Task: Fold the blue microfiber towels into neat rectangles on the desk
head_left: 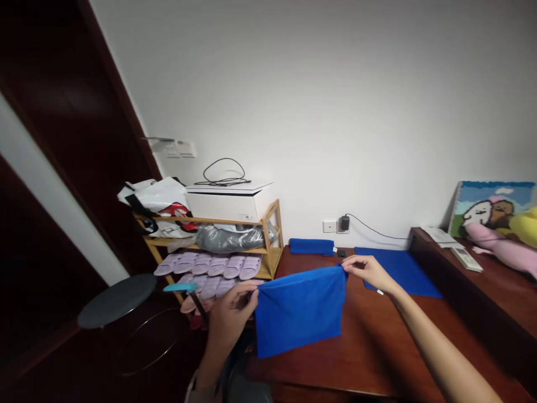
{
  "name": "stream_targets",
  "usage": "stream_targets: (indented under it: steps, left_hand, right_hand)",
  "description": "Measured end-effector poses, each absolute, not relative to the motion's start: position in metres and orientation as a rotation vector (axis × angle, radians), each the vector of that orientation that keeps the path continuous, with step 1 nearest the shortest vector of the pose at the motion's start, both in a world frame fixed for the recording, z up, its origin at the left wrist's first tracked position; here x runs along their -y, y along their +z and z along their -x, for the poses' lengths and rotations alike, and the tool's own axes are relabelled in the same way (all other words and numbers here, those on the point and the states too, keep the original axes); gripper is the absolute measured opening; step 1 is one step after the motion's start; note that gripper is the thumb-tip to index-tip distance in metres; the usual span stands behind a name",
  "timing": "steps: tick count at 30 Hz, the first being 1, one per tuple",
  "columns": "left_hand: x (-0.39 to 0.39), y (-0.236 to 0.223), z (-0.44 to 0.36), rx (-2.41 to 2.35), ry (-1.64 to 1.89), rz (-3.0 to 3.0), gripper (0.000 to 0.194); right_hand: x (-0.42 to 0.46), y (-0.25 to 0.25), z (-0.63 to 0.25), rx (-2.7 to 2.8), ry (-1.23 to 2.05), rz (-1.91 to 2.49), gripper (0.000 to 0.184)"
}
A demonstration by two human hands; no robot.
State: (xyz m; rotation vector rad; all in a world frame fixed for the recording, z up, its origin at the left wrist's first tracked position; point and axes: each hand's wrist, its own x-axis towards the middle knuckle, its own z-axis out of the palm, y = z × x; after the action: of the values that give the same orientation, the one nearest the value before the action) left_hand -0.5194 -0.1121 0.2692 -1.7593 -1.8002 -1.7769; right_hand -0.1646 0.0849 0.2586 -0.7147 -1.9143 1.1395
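I hold a blue cloth [298,310] up by its two top corners so that it hangs over the near left part of a reddish wooden table [369,341]. My left hand [230,316] pinches the left corner. My right hand [366,270] pinches the right corner. A second blue cloth [400,268] lies flat on the table beyond my right hand. A folded blue cloth [311,246] sits at the table's far edge by the wall.
A wooden shoe rack [268,246] with several lilac slippers [210,266], bags and a white box [229,202] stands left of the table. A round dark stool [117,299] is at lower left. On the right, a dark shelf [482,274] carries plush toys and remotes.
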Motion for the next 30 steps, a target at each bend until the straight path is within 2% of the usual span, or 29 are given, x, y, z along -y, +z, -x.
stream_targets:
  steps: [8, 15, 30]
  left_hand:
    - [0.074, 0.264, 0.509, 1.835, -2.119, 1.965, 0.017]
    - [0.058, 0.258, 0.501, 1.85, -2.368, 2.099, 0.03]
    - [0.042, 0.275, 0.493, 1.821, -2.238, 2.325, 0.034]
  right_hand:
    - [-0.046, 0.25, 0.125, 1.588, 0.952, 0.758, 0.036]
    - [-0.028, 0.253, 0.102, 1.674, 0.679, 0.832, 0.031]
    - [-0.016, 0.253, 0.063, 1.882, 0.258, 0.9, 0.031]
